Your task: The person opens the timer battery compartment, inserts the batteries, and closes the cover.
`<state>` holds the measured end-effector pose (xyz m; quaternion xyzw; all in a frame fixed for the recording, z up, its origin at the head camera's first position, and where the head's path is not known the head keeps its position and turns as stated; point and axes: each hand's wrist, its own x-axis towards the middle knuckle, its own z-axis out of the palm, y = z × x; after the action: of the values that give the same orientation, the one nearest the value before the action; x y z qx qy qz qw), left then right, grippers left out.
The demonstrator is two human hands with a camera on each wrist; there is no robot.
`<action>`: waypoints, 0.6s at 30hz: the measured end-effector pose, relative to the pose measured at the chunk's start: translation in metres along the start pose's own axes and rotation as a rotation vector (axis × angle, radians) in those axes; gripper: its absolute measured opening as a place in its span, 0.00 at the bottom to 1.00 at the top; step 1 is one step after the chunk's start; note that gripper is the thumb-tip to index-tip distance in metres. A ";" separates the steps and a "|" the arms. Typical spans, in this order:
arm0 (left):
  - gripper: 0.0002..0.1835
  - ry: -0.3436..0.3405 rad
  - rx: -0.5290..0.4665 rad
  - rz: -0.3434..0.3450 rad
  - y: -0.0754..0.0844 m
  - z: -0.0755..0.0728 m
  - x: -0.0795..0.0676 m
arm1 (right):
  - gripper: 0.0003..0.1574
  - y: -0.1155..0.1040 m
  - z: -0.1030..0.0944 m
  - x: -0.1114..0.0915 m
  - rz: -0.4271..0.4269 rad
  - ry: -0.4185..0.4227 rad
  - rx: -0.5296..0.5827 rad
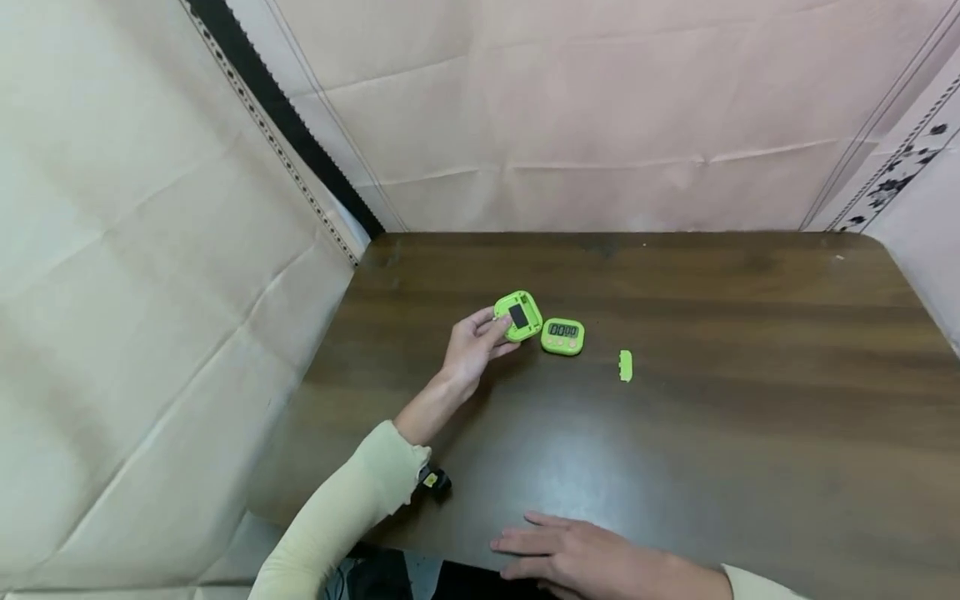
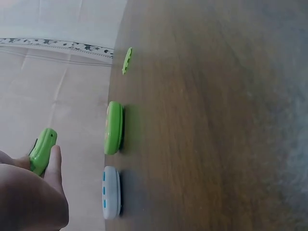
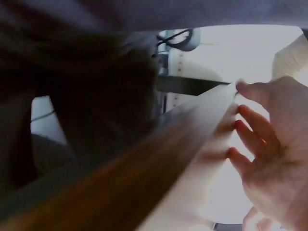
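My left hand (image 1: pixel 468 357) grips a green digital timer (image 1: pixel 530 310) above the table, its back turned up. A dark rectangle and a recessed slot show on that back. Just right of it, another green timer (image 1: pixel 562 337) lies face up, its display lit with digits. Farther right is a small green strip (image 1: pixel 626 366) with a notched edge, which looks like a battery cover. The left wrist view also shows a white timer (image 2: pixel 111 192) with blue buttons, not visible in the head view. My right hand (image 1: pixel 573 557) is at the table's near edge, fingers spread, holding nothing.
The brown wooden table (image 1: pixel 750 417) has pale cloth (image 1: pixel 600 108) hanging behind it and at both sides. A small black device (image 1: pixel 435 481) sits by the left sleeve. Dark items (image 1: pixel 382 575) show below the near edge.
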<state>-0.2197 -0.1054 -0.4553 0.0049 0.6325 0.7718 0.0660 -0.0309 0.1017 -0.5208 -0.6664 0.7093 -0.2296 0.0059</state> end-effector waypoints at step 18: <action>0.20 -0.002 0.028 0.044 0.021 0.002 0.001 | 0.09 -0.004 0.037 0.047 -0.145 -0.228 0.657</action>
<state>-0.2225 -0.1074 -0.4346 0.0203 0.6430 0.7640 0.0494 -0.0204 0.0452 -0.5383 -0.6989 0.5432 -0.3695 0.2828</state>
